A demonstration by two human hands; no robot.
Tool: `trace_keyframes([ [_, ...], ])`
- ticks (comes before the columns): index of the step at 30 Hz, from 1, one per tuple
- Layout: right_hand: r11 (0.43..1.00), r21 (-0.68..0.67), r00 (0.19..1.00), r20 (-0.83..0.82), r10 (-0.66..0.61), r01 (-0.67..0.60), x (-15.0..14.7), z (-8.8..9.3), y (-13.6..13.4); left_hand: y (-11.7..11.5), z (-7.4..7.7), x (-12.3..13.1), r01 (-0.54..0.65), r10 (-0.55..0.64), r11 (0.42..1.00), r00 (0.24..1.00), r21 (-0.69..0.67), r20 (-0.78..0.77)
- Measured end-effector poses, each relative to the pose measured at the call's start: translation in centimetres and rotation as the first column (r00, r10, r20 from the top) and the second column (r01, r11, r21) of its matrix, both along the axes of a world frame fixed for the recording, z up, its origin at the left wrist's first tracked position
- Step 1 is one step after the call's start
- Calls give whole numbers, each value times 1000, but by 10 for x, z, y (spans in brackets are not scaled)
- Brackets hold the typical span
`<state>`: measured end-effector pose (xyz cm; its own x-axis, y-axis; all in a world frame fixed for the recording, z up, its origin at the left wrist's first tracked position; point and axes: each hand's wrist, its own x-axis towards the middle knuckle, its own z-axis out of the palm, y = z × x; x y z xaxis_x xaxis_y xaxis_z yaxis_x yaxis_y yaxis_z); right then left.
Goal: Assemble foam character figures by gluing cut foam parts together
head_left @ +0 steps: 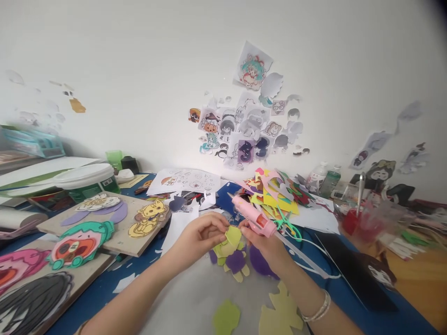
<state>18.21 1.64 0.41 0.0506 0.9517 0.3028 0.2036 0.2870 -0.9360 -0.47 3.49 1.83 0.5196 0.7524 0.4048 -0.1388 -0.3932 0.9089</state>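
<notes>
My left hand point(198, 238) is closed in a pinch on a small yellow-green foam piece point(233, 235) held over the desk. Below it hangs a foam figure point(232, 260) of yellow-green and purple parts. My right hand point(267, 246) grips a pink glue gun point(252, 217), its nozzle pointing up and left, and its fingertips also touch the foam piece. A glue stick point(300, 255) sticks out behind the gun. Loose yellow-green foam cut-outs point(279, 316) lie on the grey mat near me.
Boards with foam character figures point(84, 244) lie at the left. A white tub with a green label point(87, 179) stands behind them. Coloured foam scraps point(275, 190), green scissors point(288, 225) and bottles point(324, 179) crowd the back. Paper drawings point(244, 130) cover the wall. A dark tablet point(356, 270) lies right.
</notes>
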Motion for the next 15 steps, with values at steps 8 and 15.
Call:
trace_keyframes([
  [8, 988, -90, 992, -15, -127, 125, 1, 1, 4, -11, -1, 10, -82, 82, 995, 997, -51, -7],
  [15, 993, 76, 995, 38, -89, 86, -1, -2, 3, -13, -6, 18, -235, 232, 971, 969, -31, -83],
])
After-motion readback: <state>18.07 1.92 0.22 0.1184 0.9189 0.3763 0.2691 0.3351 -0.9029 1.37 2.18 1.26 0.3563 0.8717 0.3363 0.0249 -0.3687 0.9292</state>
